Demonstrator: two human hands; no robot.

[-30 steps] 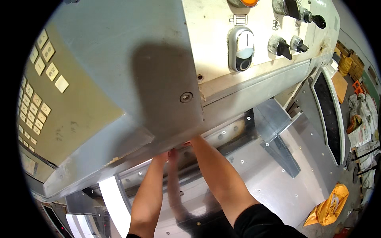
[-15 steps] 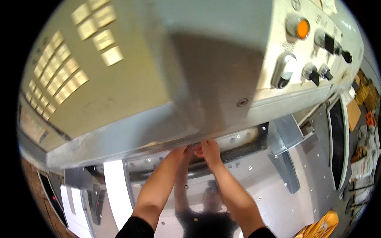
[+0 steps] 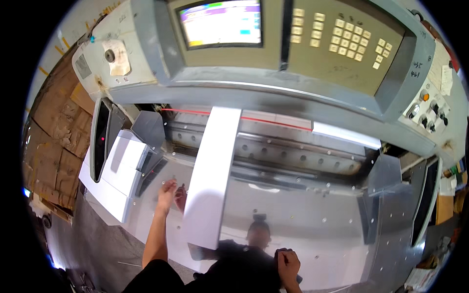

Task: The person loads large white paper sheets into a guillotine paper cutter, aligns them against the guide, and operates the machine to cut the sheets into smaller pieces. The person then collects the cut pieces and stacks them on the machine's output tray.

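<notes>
My left hand (image 3: 167, 193) hovers low over, or rests on, the shiny metal table (image 3: 288, 215), just left of a long white paper stack (image 3: 211, 176). Its fingers are loosely bent, a little apart, with nothing visible in them; whether they touch the metal is unclear. The stack runs from beneath the machine's front edge toward me, apart from the hand. My right hand (image 3: 288, 266) is curled closed at the table's near side, close to my body. I see nothing held in it, but its palm is hidden.
A red light line (image 3: 278, 123) crosses the machine opening. White stacks lie on the left side table (image 3: 119, 168) and at the right back (image 3: 347, 135). Dark upright side guards (image 3: 101, 139) (image 3: 425, 202) flank the table. Overhead are a screen (image 3: 220, 23) and keypad (image 3: 349, 41).
My view has swung left and back, bringing the screen and whole table into sight. My hands, close together below the machine's front edge before, have drawn back and parted.
</notes>
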